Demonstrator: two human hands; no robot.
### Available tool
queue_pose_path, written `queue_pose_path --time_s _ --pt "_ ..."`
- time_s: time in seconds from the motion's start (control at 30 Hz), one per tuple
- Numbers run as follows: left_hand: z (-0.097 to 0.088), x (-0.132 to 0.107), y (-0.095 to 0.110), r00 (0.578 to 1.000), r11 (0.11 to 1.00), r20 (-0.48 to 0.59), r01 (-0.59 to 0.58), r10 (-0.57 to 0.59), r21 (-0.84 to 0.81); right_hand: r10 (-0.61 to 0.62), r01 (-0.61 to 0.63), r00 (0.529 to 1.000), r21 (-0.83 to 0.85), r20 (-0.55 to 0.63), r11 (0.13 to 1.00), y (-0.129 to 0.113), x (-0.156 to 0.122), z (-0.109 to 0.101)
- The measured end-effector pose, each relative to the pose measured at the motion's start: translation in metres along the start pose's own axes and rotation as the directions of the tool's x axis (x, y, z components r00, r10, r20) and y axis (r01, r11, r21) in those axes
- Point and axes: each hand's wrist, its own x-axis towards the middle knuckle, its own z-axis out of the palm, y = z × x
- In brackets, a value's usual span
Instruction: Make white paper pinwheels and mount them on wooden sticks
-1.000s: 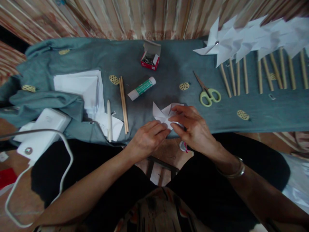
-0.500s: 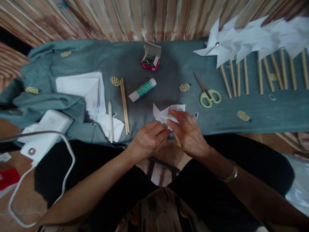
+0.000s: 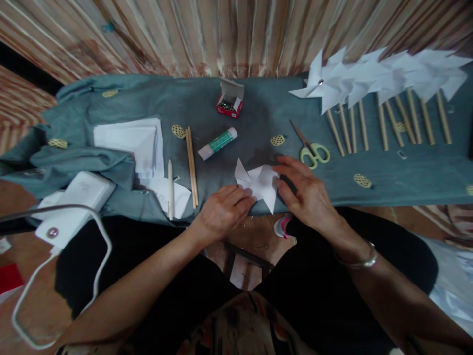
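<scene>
A white paper pinwheel (image 3: 261, 183), its blades folded in toward the middle, lies at the front edge of the cloth-covered table. My left hand (image 3: 226, 209) pinches its lower left part; the fingertips partly cover the paper. At the pinwheel's right edge is my right hand (image 3: 306, 193), fingers and thumb apart; whether they touch the blade I cannot tell. Behind the pinwheel lies a glue stick (image 3: 218, 143) with a green label. A pair of green-handled scissors (image 3: 312, 150) rests beyond my right hand.
An opened red box (image 3: 229, 106) of small metal pins stands at the back. Wooden sticks (image 3: 191, 167), a white pencil-like tool (image 3: 170, 190) and stacked paper (image 3: 129, 143) lie left. Finished pinwheels (image 3: 354, 79) on sticks line the back right. A white corded device (image 3: 76, 207) sits front left.
My right hand has moved off the pinwheel's middle to its right edge, its fingers spreading. More folded blades now show. My left hand keeps its pinch. The view has shifted slightly.
</scene>
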Motion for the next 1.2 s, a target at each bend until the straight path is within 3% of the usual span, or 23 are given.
queue_pose_path --time_s 0.27,0.37,0.63,0.8,1.0,1.2 --pt "-0.014 0.004 -0.025 0.997 0.996 -0.039 0.072 -0.07 0.052 0.032 -0.037 0.992 0.047 0.118 0.998 -0.002 0.003 -0.011" --pt "-0.013 0.005 -0.018 0.996 0.997 -0.058 0.07 -0.07 0.012 0.056 -0.062 0.991 0.044 0.119 0.997 -0.005 0.003 -0.012" --pt "-0.001 0.003 0.0 0.996 0.999 0.093 0.002 -0.007 0.051 0.075 -0.082 0.979 0.032 0.187 0.996 -0.008 0.0 -0.013" --pt "0.001 0.004 0.002 0.997 0.998 0.074 -0.017 0.012 0.057 0.058 -0.064 0.977 0.022 0.205 0.998 -0.005 -0.003 -0.015" --pt "0.0 0.002 0.003 1.0 0.998 0.004 0.012 -0.012 0.058 -0.009 0.003 0.992 0.044 0.129 0.999 -0.001 0.0 -0.022" --pt "-0.001 0.0 0.004 1.0 0.999 0.009 0.011 -0.011 0.045 -0.041 -0.001 0.985 0.243 0.168 0.97 0.001 0.002 -0.015"
